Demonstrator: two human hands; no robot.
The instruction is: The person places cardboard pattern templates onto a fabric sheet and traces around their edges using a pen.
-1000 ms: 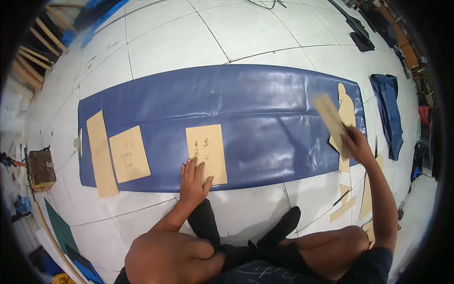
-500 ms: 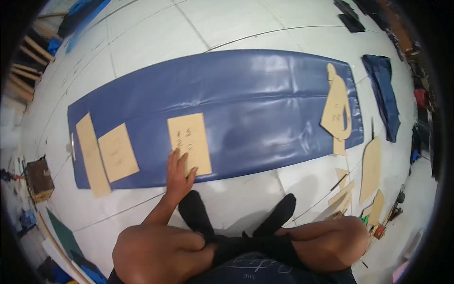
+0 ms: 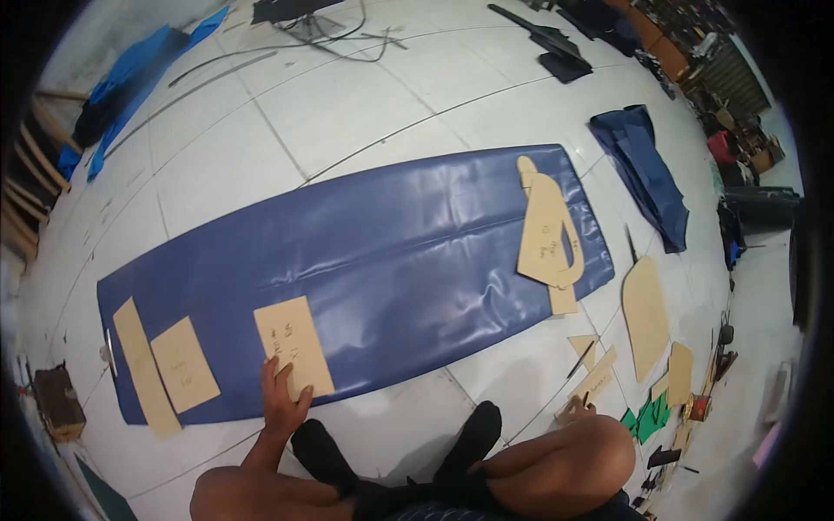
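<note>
My left hand [image 3: 281, 398] lies with its fingers spread on the lower left part of a tan card piece with handwriting [image 3: 300, 343]. That piece rests on a long blue sheet [image 3: 391, 234]. Beside my right knee, my right hand [image 3: 584, 412] shows only in part, low among card pieces on the floor; its grip is hidden. Near it are a narrow card strip [image 3: 596, 373] and a thin dark pen-like tool [image 3: 577, 366]. A long card strip [image 3: 146, 365] and a four-sided card [image 3: 186, 365] lie at the sheet's left end.
Curved card templates [image 3: 540, 230] lie at the sheet's right end. A rounded card [image 3: 645, 317], green scraps [image 3: 649, 417] and folded dark blue material [image 3: 643, 174] are to the right. A brown block [image 3: 59, 404] stands at left; cables [image 3: 347, 52] lie at the top.
My right hand has left the right end of the sheet, where it held a card piece, and is now low by my knee. My left hand stays on its card. The view has shifted.
</note>
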